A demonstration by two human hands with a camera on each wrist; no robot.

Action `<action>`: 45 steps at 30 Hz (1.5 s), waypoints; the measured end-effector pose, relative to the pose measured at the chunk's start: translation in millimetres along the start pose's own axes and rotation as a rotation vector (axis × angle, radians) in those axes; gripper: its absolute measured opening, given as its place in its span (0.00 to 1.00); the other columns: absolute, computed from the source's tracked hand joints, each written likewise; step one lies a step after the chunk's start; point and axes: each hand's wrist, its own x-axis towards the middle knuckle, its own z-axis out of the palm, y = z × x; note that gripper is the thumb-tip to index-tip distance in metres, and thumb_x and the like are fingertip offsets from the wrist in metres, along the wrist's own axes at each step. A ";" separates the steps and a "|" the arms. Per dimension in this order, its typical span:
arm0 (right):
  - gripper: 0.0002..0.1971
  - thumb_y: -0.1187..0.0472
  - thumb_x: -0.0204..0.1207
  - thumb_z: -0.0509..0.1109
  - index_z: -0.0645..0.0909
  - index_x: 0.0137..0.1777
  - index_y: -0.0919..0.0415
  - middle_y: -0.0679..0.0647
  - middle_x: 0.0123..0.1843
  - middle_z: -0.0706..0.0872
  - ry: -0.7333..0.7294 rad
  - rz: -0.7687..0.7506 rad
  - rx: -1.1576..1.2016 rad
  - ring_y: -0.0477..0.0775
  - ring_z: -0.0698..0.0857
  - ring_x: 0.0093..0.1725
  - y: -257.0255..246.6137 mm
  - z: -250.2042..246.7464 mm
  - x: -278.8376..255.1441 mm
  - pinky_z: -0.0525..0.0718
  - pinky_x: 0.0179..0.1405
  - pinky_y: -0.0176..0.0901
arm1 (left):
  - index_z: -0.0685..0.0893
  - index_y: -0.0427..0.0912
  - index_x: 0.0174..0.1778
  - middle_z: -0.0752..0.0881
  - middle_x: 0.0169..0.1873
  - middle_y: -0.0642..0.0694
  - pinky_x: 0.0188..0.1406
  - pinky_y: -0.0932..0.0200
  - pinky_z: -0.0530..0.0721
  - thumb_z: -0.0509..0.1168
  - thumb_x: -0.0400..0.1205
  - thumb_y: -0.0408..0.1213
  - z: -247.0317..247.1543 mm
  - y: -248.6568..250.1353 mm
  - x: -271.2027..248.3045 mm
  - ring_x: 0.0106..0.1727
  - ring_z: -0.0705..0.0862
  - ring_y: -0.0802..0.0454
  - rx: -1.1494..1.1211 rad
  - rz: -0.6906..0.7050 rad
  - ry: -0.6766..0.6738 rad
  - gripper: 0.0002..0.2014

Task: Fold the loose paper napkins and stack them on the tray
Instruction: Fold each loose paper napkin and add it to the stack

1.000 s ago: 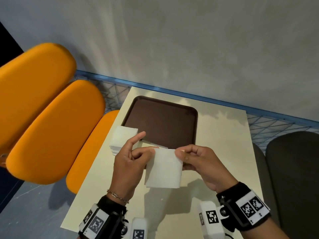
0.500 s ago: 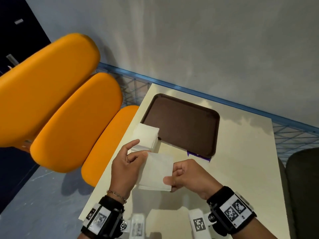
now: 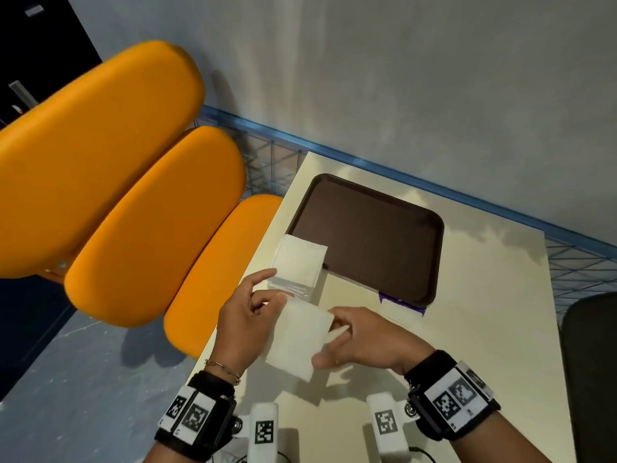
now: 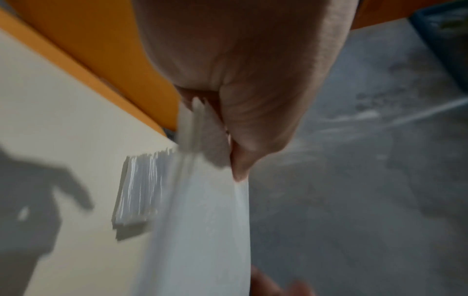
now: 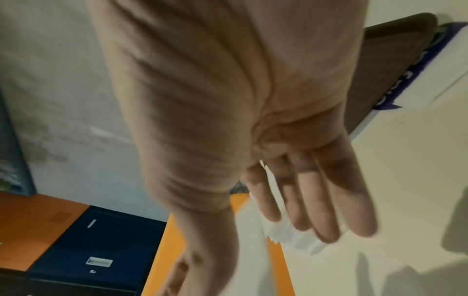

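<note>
A white paper napkin (image 3: 297,339) hangs just above the cream table. My left hand (image 3: 278,294) pinches its top left corner; the left wrist view shows the thumb and fingers closed on the napkin (image 4: 202,230). My right hand (image 3: 329,342) lies along the napkin's right edge, its fingers (image 5: 316,200) straight and its thumb near the lower corner. A stack of loose napkins (image 3: 298,265) sits just beyond my left hand, at the near left corner of the brown tray (image 3: 367,235). The tray holds nothing. The stack (image 4: 136,192) also shows in the left wrist view.
The table (image 3: 467,329) stands against a grey wall with a blue wire rail (image 3: 367,162). Orange chairs (image 3: 150,228) line its left edge and a dark chair (image 3: 591,379) its right. Purple tape (image 3: 400,300) sits at the tray's near right corner.
The napkin has come down and to the left, closer to the stack. My right hand gave up its pinch on the top right corner and slid down the right edge with fingers straightened.
</note>
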 end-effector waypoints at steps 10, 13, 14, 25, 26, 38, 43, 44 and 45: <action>0.03 0.58 0.79 0.83 0.94 0.49 0.56 0.50 0.39 0.93 0.333 -0.046 0.169 0.44 0.88 0.38 -1.0 -9.2 38.4 0.86 0.41 0.40 | 0.78 0.59 0.78 0.93 0.56 0.51 0.64 0.48 0.89 0.83 0.72 0.58 1.4 -15.5 19.6 0.62 0.90 0.53 -0.087 -0.213 -0.016 0.38; 0.04 0.61 0.82 0.80 0.93 0.53 0.59 0.52 0.37 0.91 0.432 -0.063 0.371 0.47 0.87 0.38 1.6 -6.9 53.7 0.87 0.41 0.40 | 0.87 0.43 0.67 0.95 0.54 0.43 0.53 0.47 0.93 0.85 0.72 0.50 1.1 -21.7 24.2 0.54 0.94 0.44 -0.265 -0.377 -0.126 0.29; 0.05 0.61 0.83 0.80 0.92 0.55 0.60 0.52 0.37 0.91 0.451 -0.066 0.424 0.47 0.86 0.38 1.6 -4.8 59.0 0.87 0.41 0.39 | 0.90 0.40 0.62 0.95 0.52 0.41 0.51 0.48 0.92 0.83 0.76 0.45 2.8 -24.0 25.8 0.51 0.94 0.43 -0.265 -0.389 -0.130 0.22; 0.01 0.59 0.80 0.81 0.92 0.48 0.55 0.57 0.44 0.96 0.651 0.048 0.431 0.51 0.90 0.41 -7.2 -5.3 117.4 0.90 0.41 0.45 | 0.92 0.47 0.56 0.93 0.36 0.47 0.33 0.56 0.88 0.82 0.77 0.43 30.7 -37.5 98.6 0.33 0.87 0.51 0.105 -0.246 0.186 0.13; 0.01 0.59 0.80 0.81 0.92 0.48 0.54 0.56 0.44 0.96 0.664 0.062 0.415 0.51 0.90 0.41 -6.2 -6.0 121.4 0.90 0.39 0.44 | 0.91 0.46 0.57 0.92 0.37 0.48 0.33 0.58 0.86 0.82 0.77 0.44 31.8 -39.4 104.3 0.34 0.86 0.53 0.152 -0.229 0.182 0.14; 0.01 0.59 0.78 0.81 0.91 0.47 0.52 0.52 0.41 0.95 0.741 0.105 0.335 0.53 0.93 0.42 4.0 -7.3 139.4 0.92 0.34 0.46 | 0.88 0.50 0.62 0.89 0.50 0.50 0.46 0.57 0.79 0.83 0.72 0.56 24.8 -49.6 114.7 0.55 0.84 0.50 0.452 -0.254 0.156 0.26; 0.17 0.54 0.77 0.83 0.87 0.63 0.57 0.50 0.52 0.95 0.737 0.111 0.295 0.53 0.94 0.50 3.8 -10.0 137.2 0.92 0.43 0.43 | 0.76 0.47 0.83 0.80 0.78 0.46 0.69 0.45 0.83 0.77 0.77 0.63 21.9 -51.2 128.1 0.76 0.80 0.45 0.468 -0.239 0.089 0.41; 0.20 0.53 0.78 0.82 0.86 0.67 0.59 0.49 0.55 0.94 0.723 0.106 0.250 0.52 0.93 0.51 3.4 -10.4 136.6 0.89 0.43 0.39 | 0.72 0.46 0.86 0.77 0.82 0.45 0.75 0.43 0.81 0.74 0.79 0.63 22.4 -51.0 131.4 0.80 0.77 0.44 0.456 -0.271 0.032 0.42; 0.21 0.52 0.81 0.79 0.86 0.69 0.61 0.48 0.56 0.91 0.707 0.098 0.192 0.50 0.90 0.51 1.6 -10.4 134.4 0.84 0.41 0.35 | 0.69 0.46 0.88 0.75 0.84 0.44 0.79 0.42 0.78 0.72 0.82 0.62 23.3 -50.6 134.2 0.83 0.75 0.43 0.460 -0.296 -0.026 0.42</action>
